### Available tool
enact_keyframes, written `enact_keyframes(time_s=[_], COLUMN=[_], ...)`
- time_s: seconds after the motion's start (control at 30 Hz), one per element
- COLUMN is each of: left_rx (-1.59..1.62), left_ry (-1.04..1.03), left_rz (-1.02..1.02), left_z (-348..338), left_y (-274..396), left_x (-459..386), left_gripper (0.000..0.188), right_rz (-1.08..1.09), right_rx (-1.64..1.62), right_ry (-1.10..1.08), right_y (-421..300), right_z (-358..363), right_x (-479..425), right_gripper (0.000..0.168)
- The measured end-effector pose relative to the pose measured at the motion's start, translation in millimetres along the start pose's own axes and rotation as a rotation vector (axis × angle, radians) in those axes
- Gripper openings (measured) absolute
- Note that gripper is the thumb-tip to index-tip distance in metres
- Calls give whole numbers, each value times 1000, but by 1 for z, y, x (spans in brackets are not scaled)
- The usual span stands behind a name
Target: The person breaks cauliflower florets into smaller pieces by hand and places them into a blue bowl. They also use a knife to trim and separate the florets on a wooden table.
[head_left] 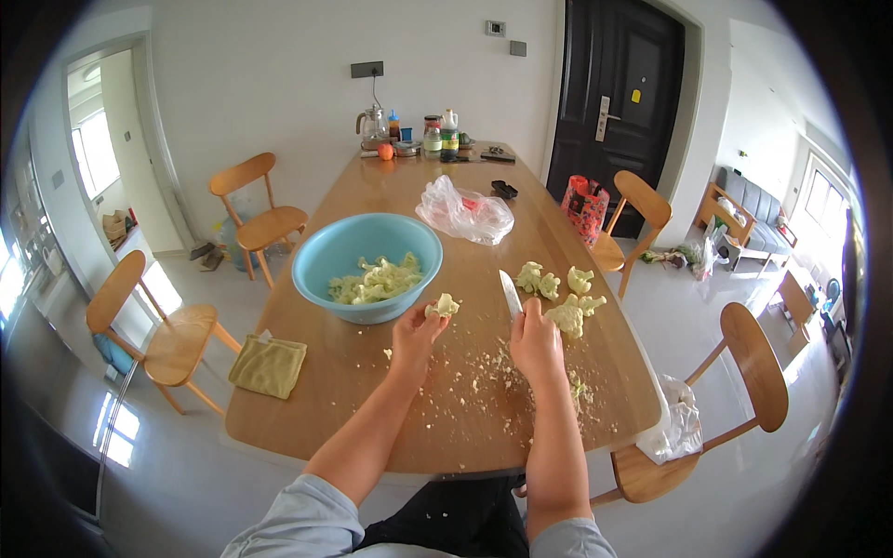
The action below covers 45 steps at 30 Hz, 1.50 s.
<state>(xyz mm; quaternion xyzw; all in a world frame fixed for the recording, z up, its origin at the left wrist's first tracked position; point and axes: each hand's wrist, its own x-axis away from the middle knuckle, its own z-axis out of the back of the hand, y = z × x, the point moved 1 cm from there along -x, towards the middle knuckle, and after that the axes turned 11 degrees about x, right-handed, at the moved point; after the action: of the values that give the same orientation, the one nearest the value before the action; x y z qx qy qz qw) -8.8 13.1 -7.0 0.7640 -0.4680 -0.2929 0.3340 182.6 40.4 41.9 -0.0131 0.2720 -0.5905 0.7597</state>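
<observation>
Between the fingertips of my left hand (413, 342) is a small cauliflower floret (444, 305), just off the near right rim of a light blue plastic basin (367, 230). Cut cauliflower pieces (377, 280) lie in the bottom of that basin. My right hand (536, 342) grips a knife (511, 293) by its handle, the blade pointing away from me. Several larger cauliflower chunks (566, 317) rest on the wooden table (335, 418) to the right of the knife. Crumbs of cauliflower (481, 380) are scattered between and around my forearms.
A crumpled clear plastic bag (467, 213) lies beyond the basin, near a small black object (504, 189). A folded green cloth (268, 366) is at the left edge. A glass kettle (373, 124), bottles (449, 136) and an apple (386, 151) stand at the far end. Wooden chairs (753, 366) flank the table.
</observation>
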Motion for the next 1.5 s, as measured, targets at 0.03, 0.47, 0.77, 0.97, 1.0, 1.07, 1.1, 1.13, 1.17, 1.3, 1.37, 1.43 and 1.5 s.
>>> enact_keyframes(time_s=[0.03,0.47,0.77,0.97,1.0,1.07,1.1,1.13,1.17,1.3,1.37,1.43,1.5], left_rx=[-4,-62,-133,-163,-160,-155,-157,-158,-153,-163,-166,-142,-153], left_ry=[6,29,50,19,14,5,-1,-7,-8,-16,-18,-16,-10], left_rz=[-6,-137,-198,-296,-338,-384,-387,-390,-394,-424,-422,-393,-349], left_z=[2,0,-2,-3,-5,-6,-5,-5,-5,-7,-9,-10,-13], left_y=[-1,-4,-2,-1,1,2,3,3,4,4,5,5,8], left_x=[-1,0,3,4,5,5,4,3,3,7,9,10,14], left_gripper=[30,26,26,25,26,28,29,30,30,29,28,26,25], right_rz=[34,350,361,381,384,394,397,401,399,402,409,418,428], right_rx=[-102,-224,-243,-254,-244,-233,-233,-234,-235,-234,-245,-262,-239], right_ry=[59,164,198,209,199,183,178,173,171,168,186,216,237], right_y=[-7,-44,-47,-48,-48,-47,-47,-47,-47,-48,-49,-50,-51], right_z=[5,-15,-11,-9,-7,-6,-7,-8,-10,-10,-10,-11,-13], right_x=[2,20,23,23,23,23,23,24,24,24,25,26,27], right_gripper=[14,11,9,8,8,8,8,8,8,9,9,9,9])
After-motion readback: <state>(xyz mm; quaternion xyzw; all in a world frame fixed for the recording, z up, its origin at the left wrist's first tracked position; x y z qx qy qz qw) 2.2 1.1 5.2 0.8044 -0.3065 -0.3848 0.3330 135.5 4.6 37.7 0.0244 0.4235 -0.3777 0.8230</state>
